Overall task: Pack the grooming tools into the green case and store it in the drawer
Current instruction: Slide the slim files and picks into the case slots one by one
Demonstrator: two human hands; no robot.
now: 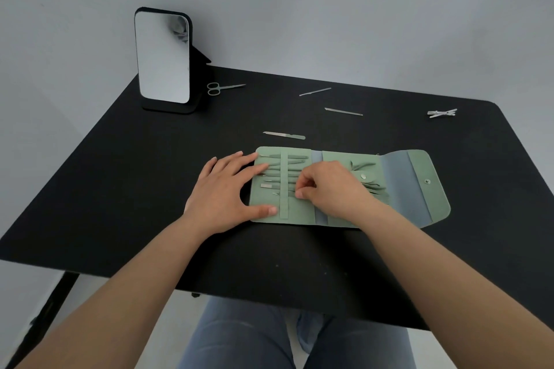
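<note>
My right hand (326, 189) pinches a tool's end at the strap inside the open green case (416, 189); my left hand (227, 192) lies flat with fingers straight, pressing the case's left edge; the case sits unfolded on the black table (120, 189); beyond it lie a file (284, 135), two slim tools, scissors (223, 88), a mirror (163, 58).

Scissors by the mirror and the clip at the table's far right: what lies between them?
Head view: between the scissors and the clip, two slim metal tools lie on the black table.
</note>
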